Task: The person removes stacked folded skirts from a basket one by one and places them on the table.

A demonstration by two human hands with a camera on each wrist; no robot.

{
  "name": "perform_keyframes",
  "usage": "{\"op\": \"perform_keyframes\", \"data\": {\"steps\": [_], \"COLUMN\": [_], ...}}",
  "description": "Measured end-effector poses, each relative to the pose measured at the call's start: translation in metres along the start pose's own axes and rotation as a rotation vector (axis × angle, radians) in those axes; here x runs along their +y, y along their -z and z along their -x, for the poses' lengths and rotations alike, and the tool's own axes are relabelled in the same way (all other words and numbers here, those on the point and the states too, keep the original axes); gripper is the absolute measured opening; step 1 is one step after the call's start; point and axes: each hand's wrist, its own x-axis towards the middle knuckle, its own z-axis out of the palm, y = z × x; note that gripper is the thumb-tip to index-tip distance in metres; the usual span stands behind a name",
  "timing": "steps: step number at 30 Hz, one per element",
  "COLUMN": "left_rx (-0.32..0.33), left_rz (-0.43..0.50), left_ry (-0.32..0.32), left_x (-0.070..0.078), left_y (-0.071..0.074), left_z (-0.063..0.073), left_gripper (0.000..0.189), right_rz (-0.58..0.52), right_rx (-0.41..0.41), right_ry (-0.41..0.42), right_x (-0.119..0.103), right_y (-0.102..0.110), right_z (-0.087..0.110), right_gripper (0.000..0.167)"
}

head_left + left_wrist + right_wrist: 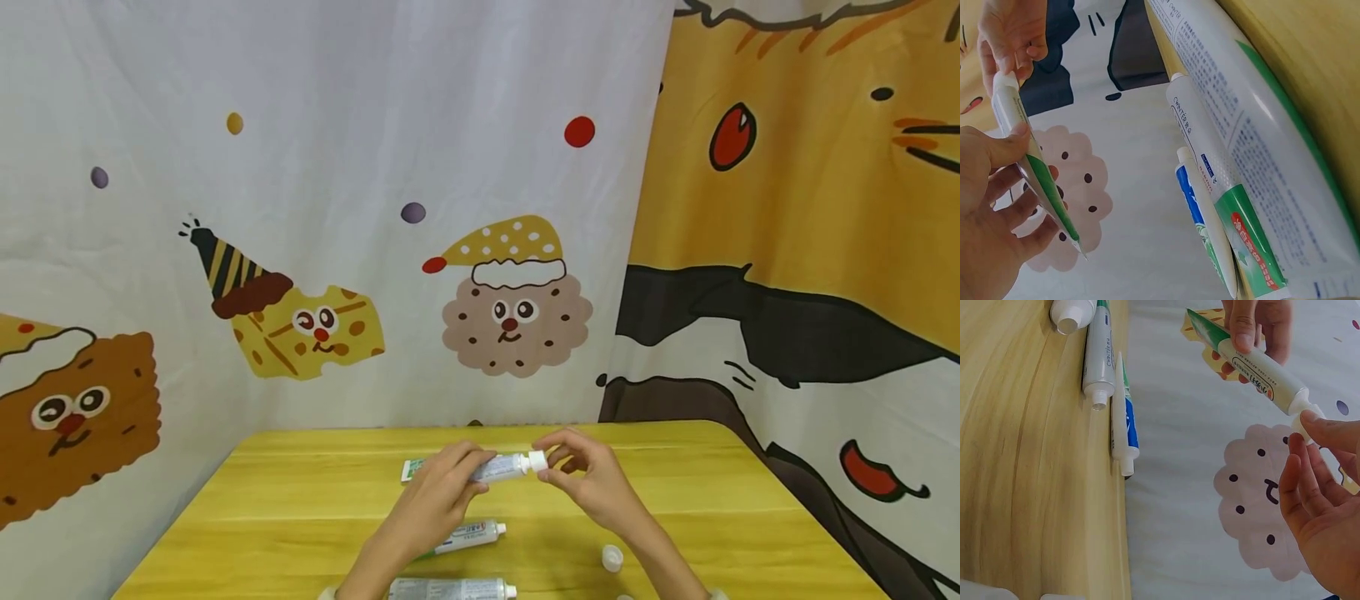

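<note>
A slim white plastic tube (498,468) with fine dark print and a flat green tail is held in the air between the hands, its neck toward the right hand (585,471). The left hand (446,483) grasps its body; the right hand pinches a short white round cap (537,461) at its neck. Its opaque wall hides the contents. Below the hands is a yellow wood-grain counter (690,483). Beyond the left hand lies a white, blue and green tube (408,470); nearer than that hand lie a white-and-green tube (468,537) and a larger printed white tube (450,590), all three with bare nozzles. A loose white round cap (612,558) lies beside the right forearm.
</note>
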Motion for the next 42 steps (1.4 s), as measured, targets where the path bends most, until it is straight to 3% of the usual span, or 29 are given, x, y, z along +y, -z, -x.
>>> {"op": "perform_keyframes", "data": {"steps": [20,38,42], "left_rx": [0.025,0.058,0.071], "left_rz": [-0.11,-0.134,-0.139], "left_ry": [-0.022,-0.053,-0.06], "left_x": [0.004,0.007,0.007], "left_y": [0.004,0.011,0.012], "left_z": [0.001,-0.002,-0.002], "left_gripper": [0.037,0.036,0.037], "right_rz": [0.017,0.11,0.137], "right_rx": [-0.021,0.05,0.054], "right_ry": [0.028,-0.069,-0.053], "right_x": [-0.002,-0.011,-0.015], "right_y": [-0.004,-0.004,-0.004], "right_z": [0.0,0.002,0.002], "right_gripper": [0.025,0.016,0.014]}}
